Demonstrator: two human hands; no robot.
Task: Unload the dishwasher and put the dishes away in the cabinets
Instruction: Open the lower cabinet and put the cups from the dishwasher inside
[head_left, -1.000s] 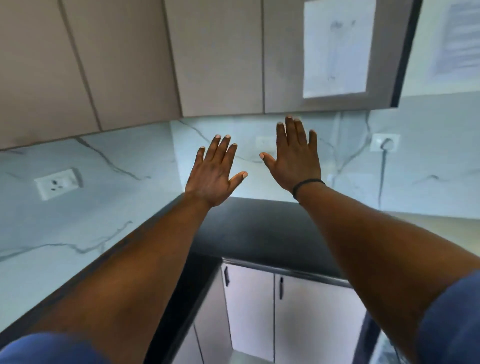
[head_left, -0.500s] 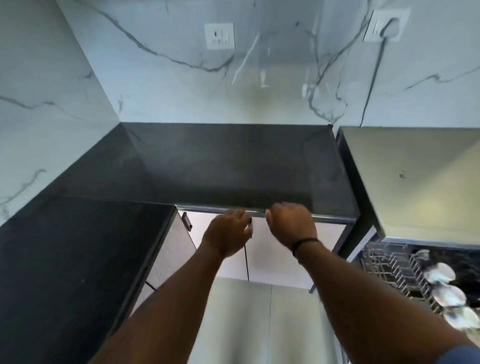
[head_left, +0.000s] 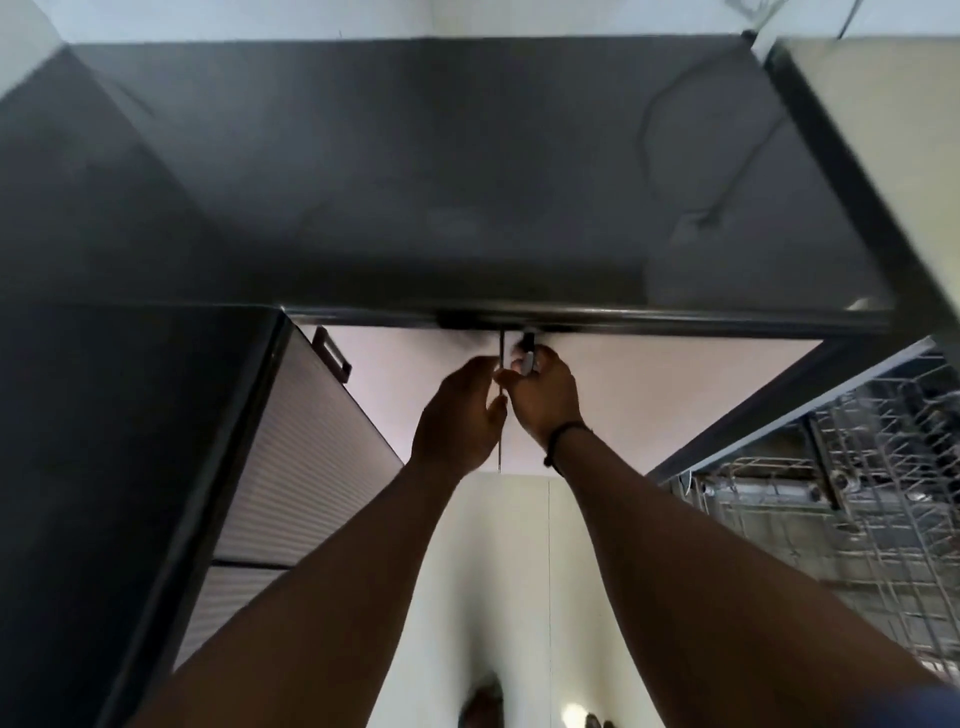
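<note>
Both hands meet at the centre, just under the front edge of the dark tabletop (head_left: 415, 171), at the seam between two pale cabinet doors (head_left: 675, 395). The right hand (head_left: 545, 395) curls its grip round a small dark door handle (head_left: 528, 353), though the fingers cover most of it. The left hand (head_left: 457, 421) sits touching or just beside the right at 9 o'clock of it; its fingers bend toward the seam, but they are turned away and blurred, so I cannot tell whether its grip holds anything. A dark band (head_left: 563, 441) circles the right wrist. At 4 o'clock the dishwasher rack (head_left: 857, 509) stands pulled out, cut off by the frame's right edge; its wire grid is smeared and no dishes can be made out. At 8 o'clock a ribbed cabinet front (head_left: 291, 457) carries a second handle (head_left: 332, 356). The floor (head_left: 498, 597) shows between the forearms.
</note>
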